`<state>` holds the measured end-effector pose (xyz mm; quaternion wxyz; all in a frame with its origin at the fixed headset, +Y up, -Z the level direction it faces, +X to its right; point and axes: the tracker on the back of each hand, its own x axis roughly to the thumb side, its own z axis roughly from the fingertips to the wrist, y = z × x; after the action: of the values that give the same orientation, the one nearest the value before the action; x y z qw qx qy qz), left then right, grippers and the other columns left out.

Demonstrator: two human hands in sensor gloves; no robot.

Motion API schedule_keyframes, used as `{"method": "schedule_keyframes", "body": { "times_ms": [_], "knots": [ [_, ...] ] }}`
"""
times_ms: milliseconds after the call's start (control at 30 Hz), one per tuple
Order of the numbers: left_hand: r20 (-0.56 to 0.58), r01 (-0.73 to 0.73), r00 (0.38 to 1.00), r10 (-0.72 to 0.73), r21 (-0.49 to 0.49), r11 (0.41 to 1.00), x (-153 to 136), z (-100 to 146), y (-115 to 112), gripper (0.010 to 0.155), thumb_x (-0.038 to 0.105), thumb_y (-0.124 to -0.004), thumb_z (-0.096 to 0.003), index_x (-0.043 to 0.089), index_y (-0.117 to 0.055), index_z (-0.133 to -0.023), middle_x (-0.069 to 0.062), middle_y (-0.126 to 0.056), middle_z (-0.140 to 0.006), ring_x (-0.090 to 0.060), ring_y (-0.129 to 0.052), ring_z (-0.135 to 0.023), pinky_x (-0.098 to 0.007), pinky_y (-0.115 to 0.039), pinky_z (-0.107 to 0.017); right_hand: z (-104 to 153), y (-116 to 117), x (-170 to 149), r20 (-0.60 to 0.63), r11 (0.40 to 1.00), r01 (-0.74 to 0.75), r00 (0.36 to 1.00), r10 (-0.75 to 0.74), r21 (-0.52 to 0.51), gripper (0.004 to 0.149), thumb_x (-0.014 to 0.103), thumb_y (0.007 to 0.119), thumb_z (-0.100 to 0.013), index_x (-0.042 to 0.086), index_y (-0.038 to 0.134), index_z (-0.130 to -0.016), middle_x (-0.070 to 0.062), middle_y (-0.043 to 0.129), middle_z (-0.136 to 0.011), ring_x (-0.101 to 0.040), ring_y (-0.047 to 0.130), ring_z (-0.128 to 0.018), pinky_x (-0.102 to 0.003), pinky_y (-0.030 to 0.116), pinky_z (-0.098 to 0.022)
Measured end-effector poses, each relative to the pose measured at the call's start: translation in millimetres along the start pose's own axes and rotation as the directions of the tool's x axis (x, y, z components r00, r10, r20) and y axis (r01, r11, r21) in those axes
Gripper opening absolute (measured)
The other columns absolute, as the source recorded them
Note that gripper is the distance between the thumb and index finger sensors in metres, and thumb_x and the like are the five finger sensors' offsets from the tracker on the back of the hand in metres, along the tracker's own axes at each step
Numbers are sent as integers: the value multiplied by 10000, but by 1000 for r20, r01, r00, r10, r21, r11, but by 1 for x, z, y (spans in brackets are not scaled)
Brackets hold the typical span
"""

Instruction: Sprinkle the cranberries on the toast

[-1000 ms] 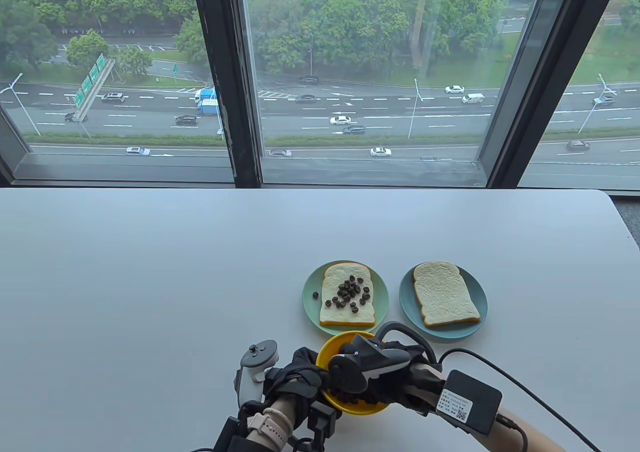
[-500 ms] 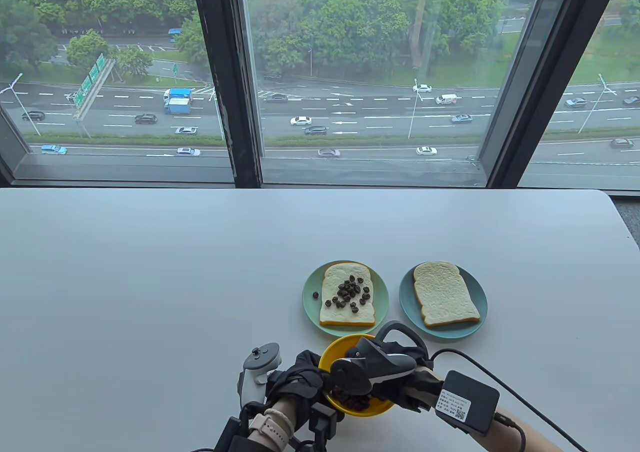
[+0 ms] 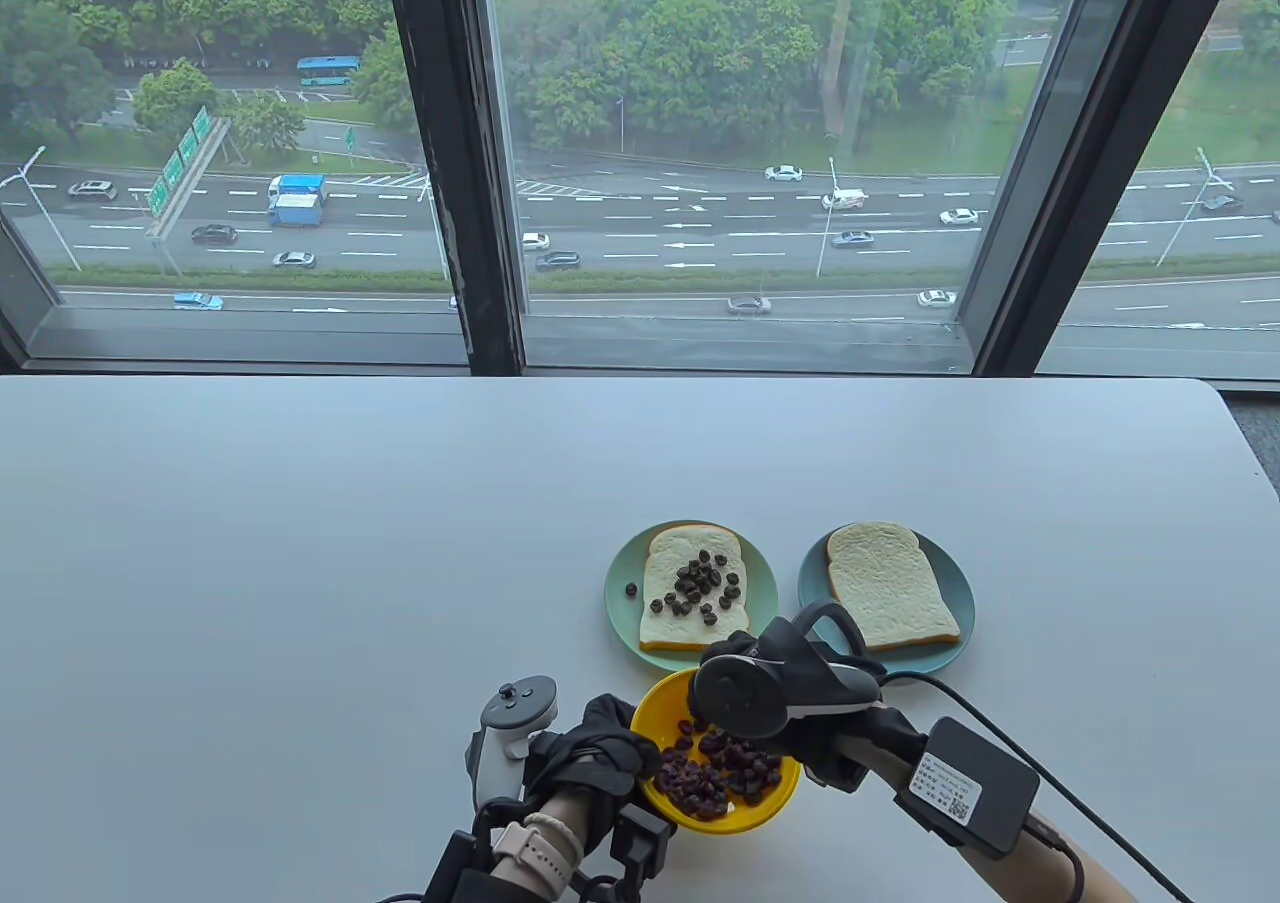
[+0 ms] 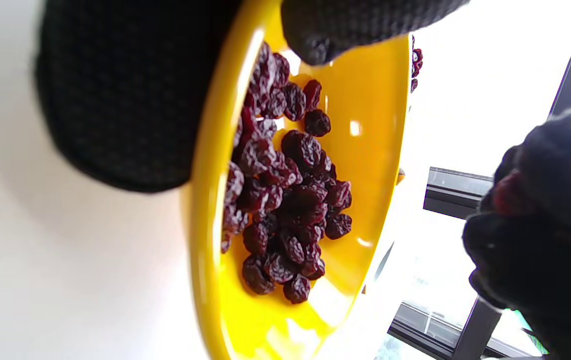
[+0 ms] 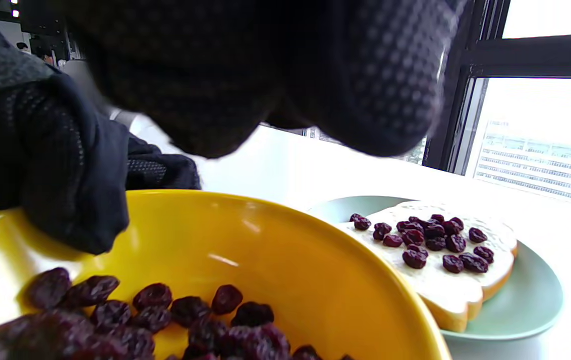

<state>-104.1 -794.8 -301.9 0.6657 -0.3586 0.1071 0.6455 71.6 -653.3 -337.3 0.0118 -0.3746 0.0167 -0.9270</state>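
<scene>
A yellow bowl of dried cranberries stands at the table's front. My left hand grips its left rim, thumb inside the rim. My right hand hovers above the bowl's far right edge with its fingers bunched. A reddish bit shows between them in the left wrist view, so it pinches cranberries. Behind the bowl, the left toast carries several cranberries on a green plate. The right toast is plain on a blue plate.
One loose cranberry lies on the green plate beside the toast. A black sensor box with its cable rides on my right forearm. The white table runs back to the window sill.
My right hand has risen out of the bowl and moved a little back and right, uncovering the cranberries. My left hand and the bowl have stayed put.
</scene>
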Motion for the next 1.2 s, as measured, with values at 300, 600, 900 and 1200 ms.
{"method": "schedule_keyframes", "body": {
  "times_ms": [300, 600, 900, 1200],
  "knots": [
    [-7, 8, 1000, -8, -40, 999, -1, 0, -2, 513, 193, -755, -429, 227, -463, -850, -175, -636, -697, -363, -786, -429, -370, -986, -168, -102, 21, -42, -195, 998, -7, 981, 18, 60, 366, 280, 911, -250, 413, 798, -571, 74, 851, -675, -183, 935, -539, -103, 967, -266],
    [-24, 14, 1000, -16, -82, 997, -2, 0, -2, 513, 194, -753, -434, 228, -458, -852, -174, -632, -700, -363, -785, -434, -370, -986, -176, -162, 72, -77, -342, 983, 14, 938, 51, 185, 364, 278, 903, -260, 421, 789, -575, 80, 841, -682, -178, 927, -546, -110, 956, -275],
    [-42, 3, 999, -6, -83, 997, -3, 1, 0, 515, 196, -751, -437, 230, -451, -854, -173, -628, -703, -362, -783, -437, -368, -986, -181, -163, 88, -93, -372, 971, -7, 923, 99, 240, 382, 266, 856, -299, 414, 775, -642, 80, 798, -743, -186, 885, -609, -179, 902, -335],
    [-55, 0, 998, -5, -77, 997, -3, 1, 0, 515, 196, -750, -439, 230, -449, -855, -173, -626, -705, -362, -781, -440, -368, -985, -184, -155, 87, -91, -318, 968, 35, 947, 48, 250, 470, 263, 834, -316, 397, 727, -753, 49, 730, -839, -219, 832, -708, -249, 855, -456]
  ]
}}
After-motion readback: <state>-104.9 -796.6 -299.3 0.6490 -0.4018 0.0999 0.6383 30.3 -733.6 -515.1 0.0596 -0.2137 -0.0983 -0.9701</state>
